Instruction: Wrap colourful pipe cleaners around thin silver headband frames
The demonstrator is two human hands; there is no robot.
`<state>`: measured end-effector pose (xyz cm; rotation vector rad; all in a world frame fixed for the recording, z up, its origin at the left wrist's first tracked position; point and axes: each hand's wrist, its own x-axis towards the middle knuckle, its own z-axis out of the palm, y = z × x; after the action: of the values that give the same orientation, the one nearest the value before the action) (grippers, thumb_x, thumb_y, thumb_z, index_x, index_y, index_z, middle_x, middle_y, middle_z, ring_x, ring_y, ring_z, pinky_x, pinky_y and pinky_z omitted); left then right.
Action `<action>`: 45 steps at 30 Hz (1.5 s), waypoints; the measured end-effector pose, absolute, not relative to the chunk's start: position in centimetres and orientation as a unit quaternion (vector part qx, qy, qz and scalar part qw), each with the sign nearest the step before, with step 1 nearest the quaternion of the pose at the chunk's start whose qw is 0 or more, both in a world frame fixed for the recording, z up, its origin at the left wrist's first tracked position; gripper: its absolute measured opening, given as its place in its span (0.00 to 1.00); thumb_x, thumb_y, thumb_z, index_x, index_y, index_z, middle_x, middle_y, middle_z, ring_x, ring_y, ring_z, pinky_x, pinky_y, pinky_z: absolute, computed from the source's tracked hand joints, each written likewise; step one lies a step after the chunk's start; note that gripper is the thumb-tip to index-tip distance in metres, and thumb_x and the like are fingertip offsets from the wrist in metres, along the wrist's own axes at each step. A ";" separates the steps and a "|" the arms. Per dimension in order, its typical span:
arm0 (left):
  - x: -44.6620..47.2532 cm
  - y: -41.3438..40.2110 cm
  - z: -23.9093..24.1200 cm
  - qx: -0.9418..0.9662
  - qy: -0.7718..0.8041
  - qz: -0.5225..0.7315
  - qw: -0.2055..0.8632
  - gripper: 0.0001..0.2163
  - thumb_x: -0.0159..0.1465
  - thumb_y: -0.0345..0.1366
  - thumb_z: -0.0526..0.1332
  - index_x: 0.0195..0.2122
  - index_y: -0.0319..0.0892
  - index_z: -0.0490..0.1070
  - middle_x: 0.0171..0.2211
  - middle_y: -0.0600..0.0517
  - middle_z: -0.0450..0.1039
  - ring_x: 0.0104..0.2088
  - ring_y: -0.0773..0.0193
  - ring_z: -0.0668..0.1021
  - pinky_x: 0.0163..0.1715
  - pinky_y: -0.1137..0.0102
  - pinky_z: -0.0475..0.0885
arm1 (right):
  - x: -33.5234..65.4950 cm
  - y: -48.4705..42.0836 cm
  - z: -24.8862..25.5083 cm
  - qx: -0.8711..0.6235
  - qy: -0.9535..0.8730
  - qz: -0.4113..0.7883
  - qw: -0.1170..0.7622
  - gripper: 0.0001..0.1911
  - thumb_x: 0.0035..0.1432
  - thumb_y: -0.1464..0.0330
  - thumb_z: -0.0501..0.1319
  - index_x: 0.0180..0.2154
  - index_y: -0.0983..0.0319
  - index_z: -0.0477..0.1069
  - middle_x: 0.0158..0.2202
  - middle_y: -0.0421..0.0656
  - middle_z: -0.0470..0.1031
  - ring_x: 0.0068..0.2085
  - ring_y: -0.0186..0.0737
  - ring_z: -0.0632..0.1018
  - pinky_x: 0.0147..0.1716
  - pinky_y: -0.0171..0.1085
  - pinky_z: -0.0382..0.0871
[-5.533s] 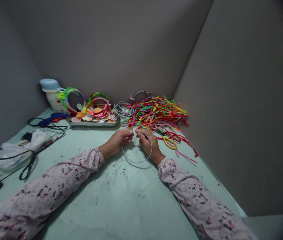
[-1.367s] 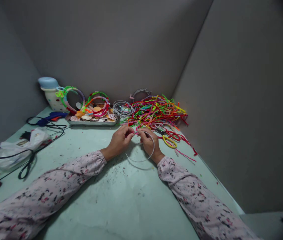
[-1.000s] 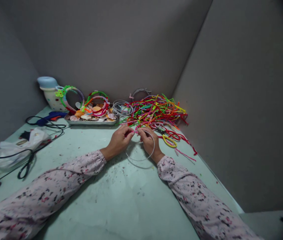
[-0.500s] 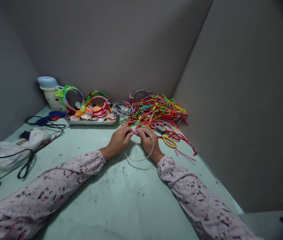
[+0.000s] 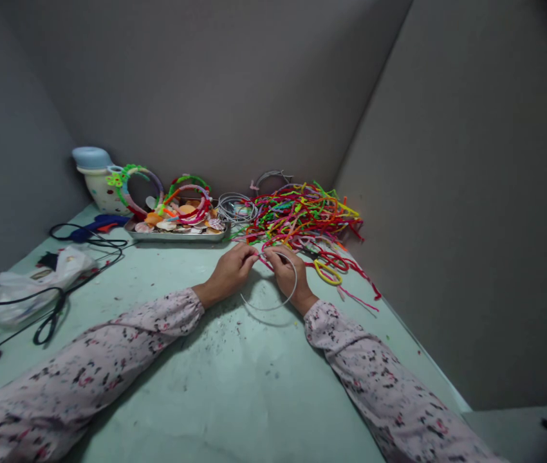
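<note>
A thin pale wire hoop [image 5: 295,286], with one loose end, curves from the fingertips across my right hand and down over the table. My left hand [image 5: 229,271] is closed in a pinch at the hoop's upper end. Close beside it, my right hand [image 5: 290,275] pinches the same wire with thumb and fingers. A short pink pipe cleaner [image 5: 266,263] shows between the two hands, at the wire's end. How it sits around the wire is too small to tell, and the fingers partly hide it.
Behind my hands lies a heap of coloured pipe cleaners [image 5: 302,209], with yellow-handled scissors [image 5: 327,272] at its front. A metal tray [image 5: 181,237] holds shells and decorated hoops. Coiled wire [image 5: 237,207], a bottle [image 5: 102,186], a black cable [image 5: 64,297] and a plastic bag [image 5: 22,296] are around.
The pink pipe cleaner between my fingertips now slants down toward my right hand and shows more. Both hands and the wire hoop stay almost in place.
</note>
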<state>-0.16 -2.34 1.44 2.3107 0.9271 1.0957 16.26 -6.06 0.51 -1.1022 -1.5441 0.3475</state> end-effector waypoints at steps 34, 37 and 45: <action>0.1 -2.0 1.7 0.669 0.315 0.377 0.558 0.10 0.58 0.39 0.57 0.24 0.39 0.66 0.21 0.56 0.62 0.24 0.68 0.64 0.26 0.71 0.57 | 16.2 -6.0 0.3 -0.454 -0.655 0.155 0.584 0.11 0.61 0.62 0.57 0.34 0.60 0.75 0.34 0.43 0.76 0.37 0.40 0.75 0.40 0.38 0.68; 0.1 -2.1 1.7 0.656 0.311 0.376 0.576 0.10 0.57 0.40 0.58 0.24 0.39 0.66 0.20 0.56 0.62 0.23 0.68 0.64 0.26 0.71 0.56 | 16.2 -6.0 0.4 -0.458 -0.654 0.155 0.582 0.11 0.61 0.62 0.57 0.34 0.60 0.75 0.34 0.43 0.76 0.37 0.40 0.75 0.40 0.38 0.69; 0.2 -2.2 1.9 0.634 0.312 0.381 0.597 0.10 0.55 0.39 0.61 0.22 0.39 0.65 0.20 0.56 0.62 0.23 0.69 0.63 0.25 0.71 0.57 | 16.2 -5.9 0.1 -0.460 -0.649 0.166 0.583 0.11 0.61 0.61 0.58 0.35 0.60 0.75 0.34 0.43 0.76 0.37 0.39 0.76 0.38 0.37 0.69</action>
<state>0.22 -2.18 1.95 1.4714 0.7250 0.8834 16.21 -5.95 0.13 -1.0739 -1.5160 0.3874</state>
